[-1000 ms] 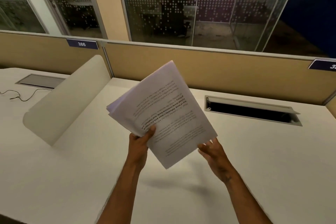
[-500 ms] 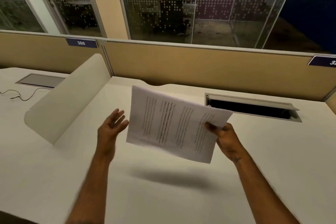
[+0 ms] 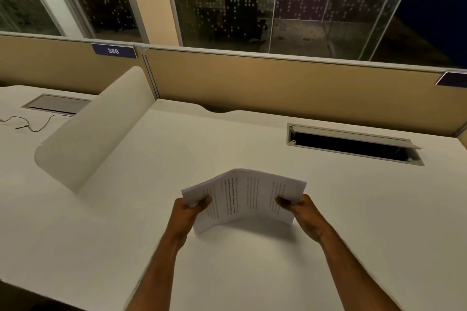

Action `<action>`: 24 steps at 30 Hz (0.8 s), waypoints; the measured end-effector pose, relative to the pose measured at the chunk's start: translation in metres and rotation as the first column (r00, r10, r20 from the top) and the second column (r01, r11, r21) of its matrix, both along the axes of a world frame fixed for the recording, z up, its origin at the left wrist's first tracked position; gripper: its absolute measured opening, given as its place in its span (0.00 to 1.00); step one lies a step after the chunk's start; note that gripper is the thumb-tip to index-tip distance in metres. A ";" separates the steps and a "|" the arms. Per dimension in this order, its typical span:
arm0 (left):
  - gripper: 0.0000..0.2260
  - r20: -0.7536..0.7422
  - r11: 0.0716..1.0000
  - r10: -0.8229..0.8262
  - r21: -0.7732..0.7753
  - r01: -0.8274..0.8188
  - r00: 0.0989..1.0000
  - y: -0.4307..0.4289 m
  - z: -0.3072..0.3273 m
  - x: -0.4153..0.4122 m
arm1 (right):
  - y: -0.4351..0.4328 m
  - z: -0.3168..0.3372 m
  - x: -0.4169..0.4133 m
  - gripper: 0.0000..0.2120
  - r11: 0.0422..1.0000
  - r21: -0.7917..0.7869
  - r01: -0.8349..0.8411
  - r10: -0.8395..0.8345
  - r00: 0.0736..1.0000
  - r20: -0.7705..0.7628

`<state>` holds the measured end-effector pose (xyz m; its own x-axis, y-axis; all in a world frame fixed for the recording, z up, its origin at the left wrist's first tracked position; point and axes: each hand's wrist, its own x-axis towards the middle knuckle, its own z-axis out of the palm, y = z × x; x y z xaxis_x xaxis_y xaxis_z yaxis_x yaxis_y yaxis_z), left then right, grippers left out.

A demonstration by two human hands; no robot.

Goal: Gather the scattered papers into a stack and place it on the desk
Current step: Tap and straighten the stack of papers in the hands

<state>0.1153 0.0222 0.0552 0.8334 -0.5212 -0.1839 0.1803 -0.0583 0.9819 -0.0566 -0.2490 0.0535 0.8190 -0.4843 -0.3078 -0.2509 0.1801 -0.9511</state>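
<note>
Gripping the paper stack [image 3: 246, 199] at each end now, left hand [image 3: 188, 212] and right hand [image 3: 304, 214] lower it nearer the desk [image 3: 353, 209], below the open cable hatch [image 3: 353, 145]; placement looks close.

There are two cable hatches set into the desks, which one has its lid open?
The hatch on the right, beyond the stack of papers. Its lid is tipped up over a dark opening, while the left hatch past the curved divider lies flat and closed.

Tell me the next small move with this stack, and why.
Probably lower the stack of papers flat onto the desk and let go. Both the left hand and the right hand grip its side edges, the sheets look gathered but arched upward, and bare desk lies right beneath.
</note>
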 end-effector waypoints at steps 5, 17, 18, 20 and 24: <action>0.10 -0.005 1.000 0.014 -0.011 -0.014 1.000 0.001 -0.005 -0.001 | 0.004 -0.007 -0.001 0.17 0.999 0.008 0.033 -0.033 0.999 0.003; 0.15 -0.040 0.942 0.132 -0.306 -0.137 0.991 -0.018 0.037 0.007 | -0.009 0.019 0.002 0.45 0.976 0.092 0.196 -0.206 0.972 0.116; 0.15 -0.052 0.920 0.135 -0.365 -0.144 0.990 -0.023 0.043 0.004 | -0.003 0.021 0.005 0.49 0.961 0.191 0.200 -0.229 0.964 0.139; 0.15 -0.104 0.874 0.134 -0.457 -0.167 0.985 -0.035 0.052 -0.004 | 0.010 0.029 0.015 0.57 0.938 0.334 0.097 -0.174 0.962 0.209; 0.18 -0.210 0.810 0.096 -0.552 -0.199 0.973 -0.054 0.053 -0.026 | 0.034 0.063 0.044 0.29 0.912 0.397 -0.106 -0.089 0.892 0.443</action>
<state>0.0894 -0.0322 0.1086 0.8931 -0.4485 -0.0357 0.3017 0.5382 0.7870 -0.0128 -0.2147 0.1161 0.9172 -0.3910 -0.0767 0.1747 0.5677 -0.8045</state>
